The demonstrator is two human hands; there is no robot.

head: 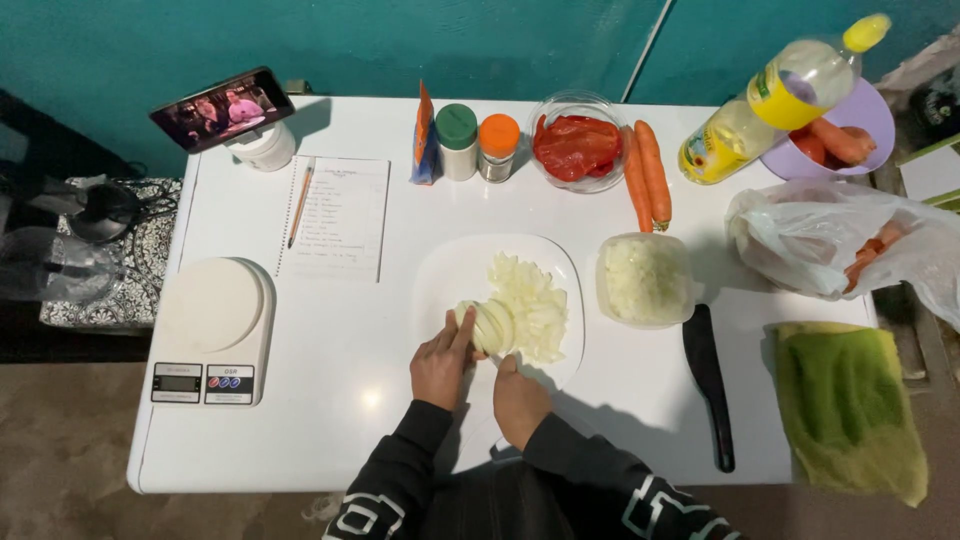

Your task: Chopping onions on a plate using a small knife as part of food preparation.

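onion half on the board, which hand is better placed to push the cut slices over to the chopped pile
Right, probably. The right hand sits just below the chopped pile, at the sliced end of the onion. The left hand is pressed on the onion's other side, steadying it.

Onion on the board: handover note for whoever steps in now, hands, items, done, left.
Left hand steadies the half-sliced onion on the white cutting board. Right hand is at the onion's near side; any blade is hidden. Done: chopped onion pile on the board, more in the clear tub. Left: the sliced piece is not yet diced; two whole carrots untouched. Black knife lies to the right.
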